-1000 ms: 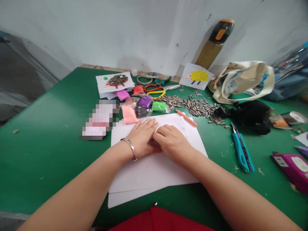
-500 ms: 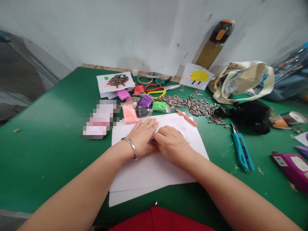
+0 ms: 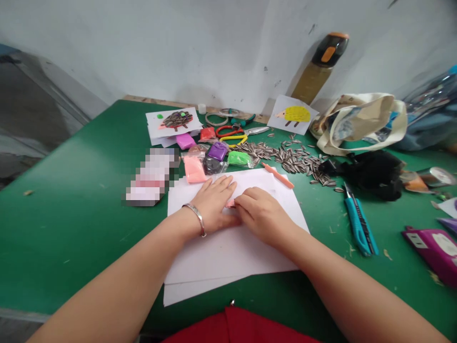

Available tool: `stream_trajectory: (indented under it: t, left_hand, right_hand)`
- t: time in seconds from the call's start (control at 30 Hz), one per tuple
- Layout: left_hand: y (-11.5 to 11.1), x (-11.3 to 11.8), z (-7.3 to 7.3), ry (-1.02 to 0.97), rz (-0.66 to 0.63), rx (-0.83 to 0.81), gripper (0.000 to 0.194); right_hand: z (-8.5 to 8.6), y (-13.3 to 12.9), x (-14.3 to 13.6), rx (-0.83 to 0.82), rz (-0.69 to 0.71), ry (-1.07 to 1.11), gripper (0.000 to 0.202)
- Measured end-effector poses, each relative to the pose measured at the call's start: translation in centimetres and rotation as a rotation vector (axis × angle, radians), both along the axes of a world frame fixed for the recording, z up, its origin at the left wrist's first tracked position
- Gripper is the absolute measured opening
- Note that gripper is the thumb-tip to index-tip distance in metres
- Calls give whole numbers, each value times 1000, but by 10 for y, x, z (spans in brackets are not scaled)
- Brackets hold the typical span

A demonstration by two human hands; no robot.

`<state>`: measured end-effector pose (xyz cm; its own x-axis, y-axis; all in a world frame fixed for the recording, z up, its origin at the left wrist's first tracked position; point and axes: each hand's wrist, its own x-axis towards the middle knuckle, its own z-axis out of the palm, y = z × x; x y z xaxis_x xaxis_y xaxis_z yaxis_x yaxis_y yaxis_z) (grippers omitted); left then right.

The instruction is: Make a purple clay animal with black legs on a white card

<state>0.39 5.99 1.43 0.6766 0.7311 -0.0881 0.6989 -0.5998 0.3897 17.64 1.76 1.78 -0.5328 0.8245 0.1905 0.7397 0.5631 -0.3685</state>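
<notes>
My left hand (image 3: pixel 215 202) lies flat on a stack of white paper (image 3: pixel 221 255), its fingers stretched out and a silver bracelet at the wrist. My right hand (image 3: pixel 262 213) is closed, with curled fingertips low over the paper beside the left hand. Between the two hands shows a small pink piece (image 3: pixel 230 203) that looks like modelling clay. My right fingertips are at its edge; whatever they grip is hidden behind the knuckles. An orange clay tool (image 3: pixel 278 176) rests on the top right of the paper.
Behind the paper are bagged clay packs (image 3: pixel 194 167), scissors (image 3: pixel 235 136), sunflower seeds (image 3: pixel 294 158) and a seed-covered hedgehog picture (image 3: pixel 171 124). A yellow hedgehog card (image 3: pixel 293 116) leans near a bottle (image 3: pixel 317 66). Rightward lie a utility knife (image 3: pixel 360 224), a cloth bag (image 3: pixel 360 124) and a magenta case (image 3: pixel 433 250).
My right hand has shifted slightly to the right and turned a little. The pink piece between the hands now shows; a purple spot by the right hand is out of sight.
</notes>
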Motion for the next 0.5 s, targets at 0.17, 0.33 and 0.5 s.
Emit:
stream_trajectory:
  t: [0.17,0.33,0.5]
  left_hand:
    - [-1,1,0,-13,7,13,63]
    - [-1,1,1,-14,7,5,61]
    - [0,1,1,-24,-6,10,61]
  right_hand:
    - [-5,1,-6,19,23,-61,22]
    - [-6,1,-4,14,-4,-25,25]
    - [-7,2,-6,26,-19,-43,24]
